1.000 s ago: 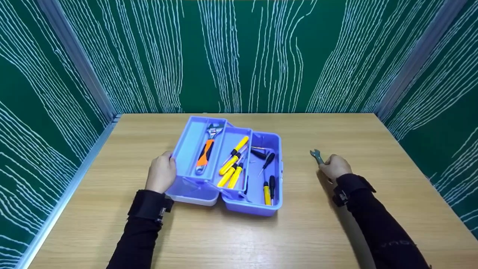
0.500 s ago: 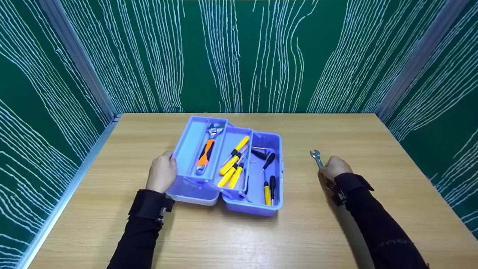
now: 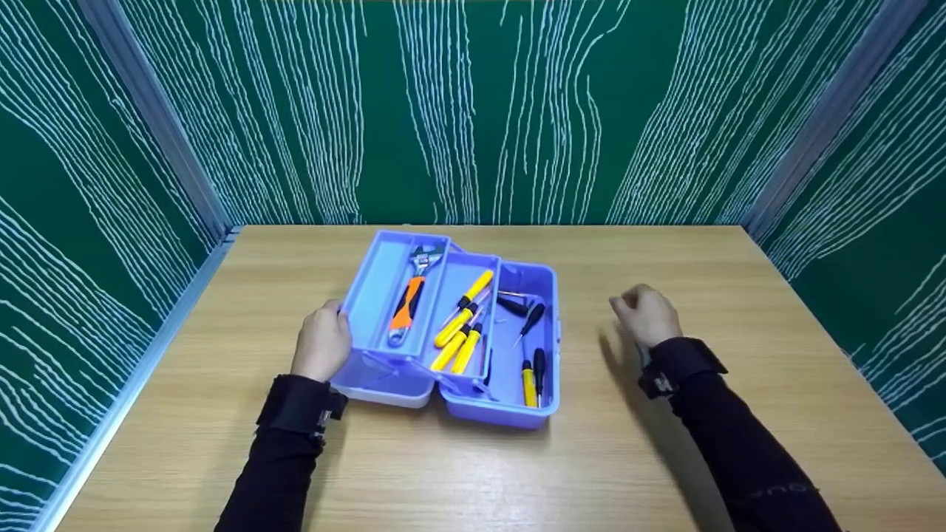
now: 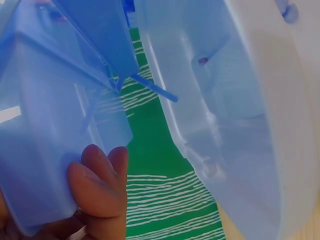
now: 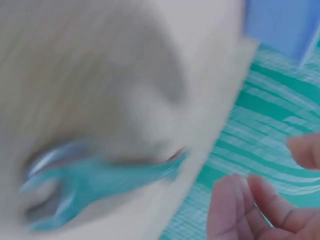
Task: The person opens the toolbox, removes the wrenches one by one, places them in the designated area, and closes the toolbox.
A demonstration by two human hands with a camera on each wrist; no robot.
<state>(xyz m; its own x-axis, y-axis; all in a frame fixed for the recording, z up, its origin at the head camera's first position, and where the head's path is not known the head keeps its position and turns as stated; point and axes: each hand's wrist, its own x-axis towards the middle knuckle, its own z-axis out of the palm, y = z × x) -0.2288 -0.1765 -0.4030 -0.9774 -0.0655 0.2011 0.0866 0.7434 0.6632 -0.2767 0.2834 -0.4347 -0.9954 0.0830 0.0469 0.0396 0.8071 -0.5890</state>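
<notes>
My left hand (image 3: 323,343) grips the outer edge of the raised upper tray (image 3: 373,292) of a purple-blue folding toolbox (image 3: 510,417). In the left wrist view, the fingers (image 4: 97,187) curl under that tray wall. My right hand (image 3: 648,318) is over the table to the right of the toolbox, with nothing held; a gap shows between thumb and fingers (image 5: 260,210). Behind those fingers, a small open-end wrench (image 5: 105,182) lies on the table, mostly hidden under the wrist in the head view. An adjustable wrench (image 3: 406,310) with an orange-black handle lies in the upper tray.
Several yellow-handled screwdrivers (image 3: 458,332) lie in the middle tray. Black-handled screwdrivers (image 3: 539,362) and a yellow one (image 3: 529,384) sit in the toolbox's bottom. Green panels (image 3: 532,111) with white lines stand around the wooden table (image 3: 488,480).
My right hand has let go of the open-end wrench and shifted slightly up and left, its wrist now covering the wrench. The left hand and toolbox stay put.
</notes>
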